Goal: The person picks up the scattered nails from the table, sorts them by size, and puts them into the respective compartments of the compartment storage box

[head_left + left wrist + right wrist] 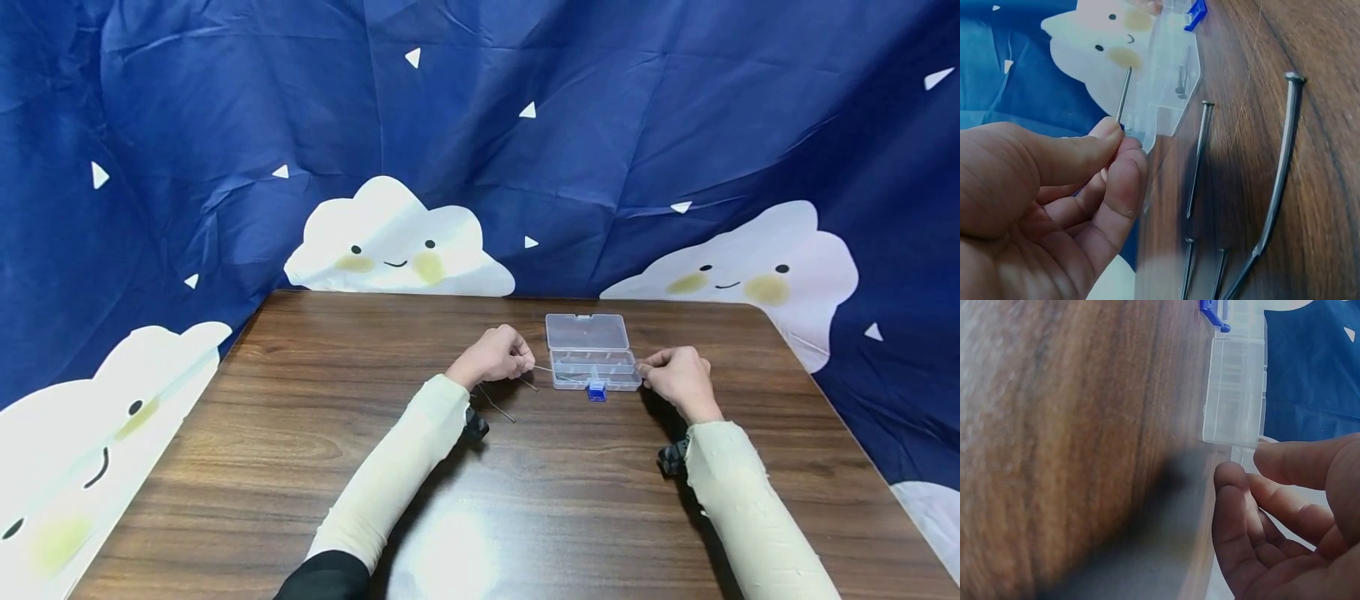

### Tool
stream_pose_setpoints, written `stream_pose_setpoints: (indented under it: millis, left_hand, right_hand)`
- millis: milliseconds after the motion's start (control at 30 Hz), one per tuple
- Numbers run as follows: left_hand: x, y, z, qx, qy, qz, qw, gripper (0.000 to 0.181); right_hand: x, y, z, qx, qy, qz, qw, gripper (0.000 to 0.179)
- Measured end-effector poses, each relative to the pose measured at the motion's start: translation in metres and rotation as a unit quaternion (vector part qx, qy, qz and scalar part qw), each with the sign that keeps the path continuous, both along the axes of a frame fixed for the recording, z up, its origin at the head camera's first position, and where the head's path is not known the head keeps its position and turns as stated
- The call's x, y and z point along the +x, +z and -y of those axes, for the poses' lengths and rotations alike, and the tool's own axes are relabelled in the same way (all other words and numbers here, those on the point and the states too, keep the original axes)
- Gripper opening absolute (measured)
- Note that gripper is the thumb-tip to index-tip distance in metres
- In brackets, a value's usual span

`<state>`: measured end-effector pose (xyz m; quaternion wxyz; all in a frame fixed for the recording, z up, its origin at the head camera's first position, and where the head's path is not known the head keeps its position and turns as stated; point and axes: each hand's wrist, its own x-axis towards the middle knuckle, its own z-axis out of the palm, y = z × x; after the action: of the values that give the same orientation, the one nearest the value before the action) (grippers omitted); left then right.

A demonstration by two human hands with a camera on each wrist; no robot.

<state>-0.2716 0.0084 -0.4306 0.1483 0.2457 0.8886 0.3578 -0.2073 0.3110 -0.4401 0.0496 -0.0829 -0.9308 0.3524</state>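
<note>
My left hand (498,354) pinches a thin steel nail (1124,97) between thumb and forefinger, its point directed toward the clear plastic box (633,386). The box lies with its lid (587,332) raised at the back and a blue latch (597,392) in front. Another nail (1182,81) shows through the wall of the left compartment. At the box's right end, my right hand (678,379) holds the edge with thumb and fingertips; the right wrist view shows them at the corner of the clear wall (1233,394).
On the wooden table (300,433), left of the box, lie several nails, among them a straight one (1199,159) and a long bent one (1285,150). A blue curtain (585,150) with white clouds hangs behind the table.
</note>
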Motion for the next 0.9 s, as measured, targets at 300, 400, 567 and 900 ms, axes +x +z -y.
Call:
stream_pose_setpoints:
  millis: [300, 400, 567, 900]
  left_hand:
    - [0.001, -0.002, -0.01, 0.012, 0.004, -0.006, 0.9999, 0.012]
    - [0.001, -0.001, -0.013, 0.017, 0.007, -0.007, 0.9998, 0.012]
    - [0.001, 0.001, -0.017, 0.011, 0.02, -0.006, 0.9997, 0.012]
    - [0.002, 0.003, -0.028, 0.018, 0.039, -0.005, 0.9991, 0.011]
  right_hand:
    - [-0.001, -0.002, -0.002, 0.021, 0.022, -0.028, 0.9992, 0.019]
    - [0.0, -0.001, -0.001, 0.023, 0.023, -0.03, 0.999, 0.019]
    - [0.001, -0.001, -0.001, 0.014, 0.016, -0.022, 0.9995, 0.018]
    - [0.0, -0.001, 0.0, 0.007, 0.003, -0.014, 0.9999, 0.02]
